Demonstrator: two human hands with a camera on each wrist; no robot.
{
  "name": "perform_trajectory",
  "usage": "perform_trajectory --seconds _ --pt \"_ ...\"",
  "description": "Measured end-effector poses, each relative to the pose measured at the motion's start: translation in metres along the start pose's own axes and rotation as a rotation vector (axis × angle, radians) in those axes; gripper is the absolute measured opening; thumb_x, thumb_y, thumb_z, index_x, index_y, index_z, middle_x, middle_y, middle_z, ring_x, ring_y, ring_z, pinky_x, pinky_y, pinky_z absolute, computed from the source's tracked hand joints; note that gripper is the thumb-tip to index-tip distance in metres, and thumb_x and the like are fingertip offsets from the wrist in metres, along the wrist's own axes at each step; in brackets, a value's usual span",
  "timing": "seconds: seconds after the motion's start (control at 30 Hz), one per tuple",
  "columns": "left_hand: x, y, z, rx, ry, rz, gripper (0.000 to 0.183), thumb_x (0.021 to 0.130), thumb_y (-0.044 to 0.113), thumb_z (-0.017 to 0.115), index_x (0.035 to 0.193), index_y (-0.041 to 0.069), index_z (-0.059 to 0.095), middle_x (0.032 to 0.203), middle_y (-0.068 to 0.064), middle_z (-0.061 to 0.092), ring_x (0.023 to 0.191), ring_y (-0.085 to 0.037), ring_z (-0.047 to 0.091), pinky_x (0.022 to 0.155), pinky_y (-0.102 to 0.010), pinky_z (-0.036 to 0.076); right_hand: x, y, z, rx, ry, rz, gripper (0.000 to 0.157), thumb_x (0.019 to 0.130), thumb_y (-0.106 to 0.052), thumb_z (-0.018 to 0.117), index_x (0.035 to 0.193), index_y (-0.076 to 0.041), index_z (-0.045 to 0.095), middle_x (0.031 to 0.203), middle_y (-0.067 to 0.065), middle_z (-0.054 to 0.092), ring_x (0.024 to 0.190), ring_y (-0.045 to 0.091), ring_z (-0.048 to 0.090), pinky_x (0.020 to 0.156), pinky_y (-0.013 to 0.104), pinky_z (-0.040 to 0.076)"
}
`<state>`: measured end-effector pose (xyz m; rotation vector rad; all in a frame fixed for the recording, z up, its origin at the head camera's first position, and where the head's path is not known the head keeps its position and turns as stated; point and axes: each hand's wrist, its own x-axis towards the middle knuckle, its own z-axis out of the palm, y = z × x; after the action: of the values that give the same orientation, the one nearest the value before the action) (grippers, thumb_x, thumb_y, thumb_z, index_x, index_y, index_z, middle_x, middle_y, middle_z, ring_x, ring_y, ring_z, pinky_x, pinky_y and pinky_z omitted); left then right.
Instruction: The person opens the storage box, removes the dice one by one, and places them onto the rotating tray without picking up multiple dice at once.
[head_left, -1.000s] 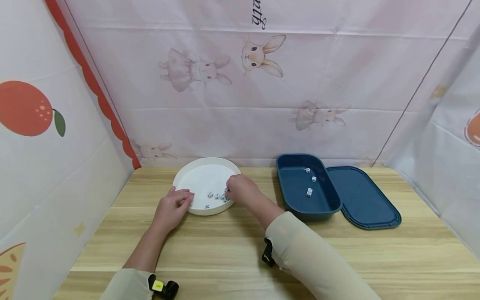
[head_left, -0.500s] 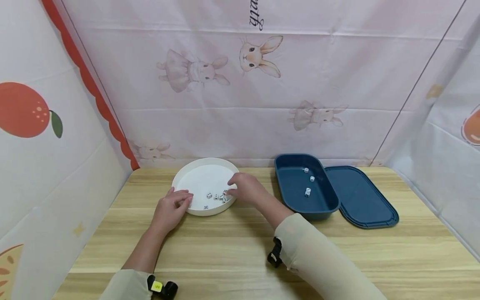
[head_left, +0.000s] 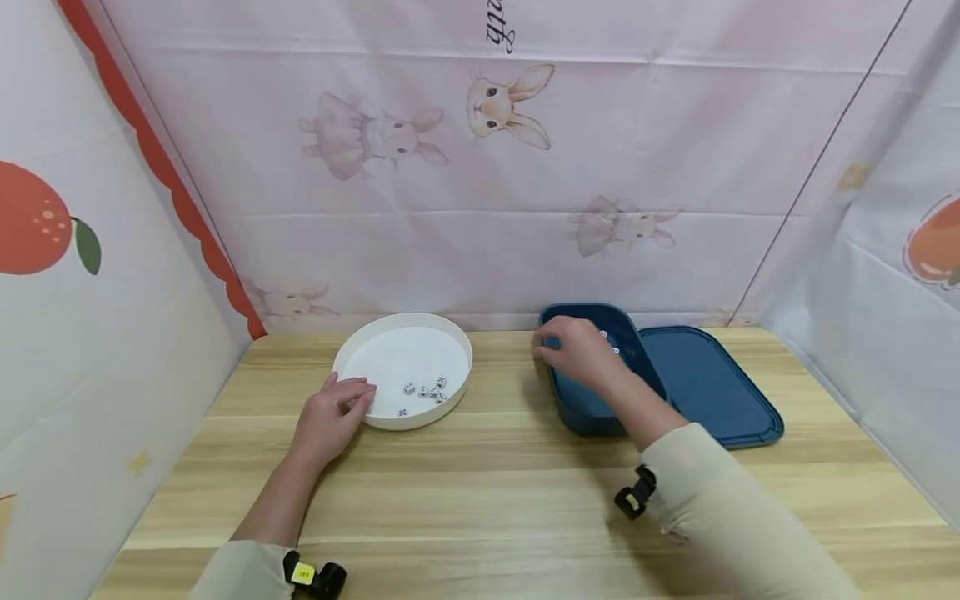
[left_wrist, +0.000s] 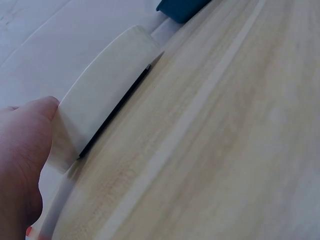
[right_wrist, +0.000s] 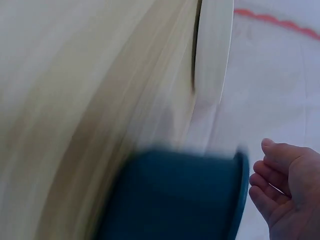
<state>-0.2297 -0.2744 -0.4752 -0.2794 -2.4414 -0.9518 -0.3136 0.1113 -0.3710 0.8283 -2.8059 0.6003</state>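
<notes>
At the left, my left hand holds the near-left rim of a round white tray. The left wrist view shows the thumb by the tray's outer wall, and the other fingers are mostly hidden. Several small white dice with dark pips lie at the tray's near right. My right hand hovers over the left side of a deep blue box. Its fingers are curled towards the thumb, and no die shows between them. Two dice peek out inside the box beyond the hand.
A flat blue lid lies on the wooden table right of the box, partly behind it. Fabric with printed rabbits rises behind the tray and box. Wood surface separates the tray from the box.
My right hand has left the tray's right side and moved right to above the blue box. The dice at the tray's right are uncovered. My left hand stays at the tray rim.
</notes>
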Motion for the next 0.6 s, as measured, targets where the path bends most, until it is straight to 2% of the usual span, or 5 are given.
perform_trajectory --seconds 0.17,0.3,0.43,0.6 --pt "0.0 -0.002 -0.001 -0.002 0.004 0.024 0.014 0.091 0.012 0.071 0.101 0.003 0.077 0.103 -0.012 0.075 0.11 -0.032 0.068 0.118 -0.054 0.029 -0.016 0.04 -0.02 -0.054 -0.033 0.028 0.029 0.09 -0.018 0.073 0.115 -0.005 0.071 0.116 0.013 0.069 0.11 0.031 0.065 0.089 0.046 0.057" --pt "0.001 -0.002 -0.002 -0.001 0.014 0.035 0.013 0.09 0.011 0.071 0.1 0.004 0.077 0.103 -0.011 0.075 0.109 -0.032 0.068 0.119 -0.054 0.029 -0.025 0.066 -0.027 -0.131 -0.084 0.052 0.03 0.09 -0.011 0.071 0.118 -0.001 0.069 0.119 0.018 0.067 0.111 0.035 0.063 0.09 0.048 0.056" --pt "0.001 -0.003 -0.001 -0.003 0.019 0.039 0.013 0.09 0.011 0.072 0.1 0.004 0.077 0.102 -0.011 0.076 0.109 -0.031 0.068 0.119 -0.054 0.029 -0.031 0.085 -0.025 -0.189 -0.151 0.073 0.03 0.091 -0.006 0.067 0.119 0.002 0.068 0.121 0.021 0.065 0.113 0.038 0.061 0.092 0.051 0.055" --pt "0.0 -0.003 0.001 -0.009 0.021 0.041 0.013 0.09 0.011 0.072 0.099 0.004 0.077 0.102 -0.011 0.076 0.109 -0.031 0.068 0.119 -0.053 0.029 -0.038 0.096 -0.015 -0.249 -0.22 0.065 0.027 0.09 -0.006 0.068 0.115 0.002 0.07 0.121 0.022 0.065 0.115 0.04 0.06 0.095 0.053 0.053"
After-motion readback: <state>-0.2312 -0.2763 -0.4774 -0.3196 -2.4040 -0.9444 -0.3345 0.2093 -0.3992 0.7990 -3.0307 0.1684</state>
